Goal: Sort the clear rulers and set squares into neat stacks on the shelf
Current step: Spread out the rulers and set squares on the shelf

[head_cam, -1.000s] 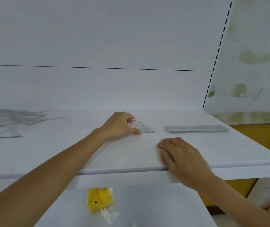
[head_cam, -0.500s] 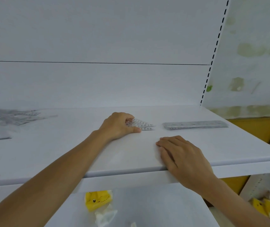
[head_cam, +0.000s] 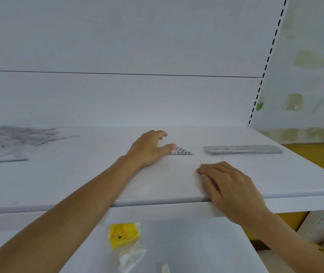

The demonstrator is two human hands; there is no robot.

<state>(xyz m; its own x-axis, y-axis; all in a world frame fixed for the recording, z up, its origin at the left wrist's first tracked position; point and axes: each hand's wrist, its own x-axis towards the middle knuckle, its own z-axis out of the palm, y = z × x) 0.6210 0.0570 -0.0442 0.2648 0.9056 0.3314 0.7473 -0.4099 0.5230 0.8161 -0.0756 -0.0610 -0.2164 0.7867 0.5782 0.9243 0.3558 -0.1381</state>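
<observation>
White shelf (head_cam: 78, 184): left hand (head_cam: 147, 148) slack, just touching the placed set square (head_cam: 182, 151); right hand (head_cam: 230, 182) flat, empty. Next, probably reach the pile (head_cam: 9, 140).

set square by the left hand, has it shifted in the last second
No. The set square keeps the same gap to the ruler stack on its right.

The shelf (head_cam: 68, 180) lies bare across the middle left of the frame, between the loose pile (head_cam: 13, 140) at far left and the left hand (head_cam: 149, 149) at centre. Right of centre, the set squares (head_cam: 182, 151) and ruler stack (head_cam: 243, 149) lie apart with a narrow bare strip between them, and the right hand (head_cam: 230, 186) rests flat on the front edge below.
</observation>
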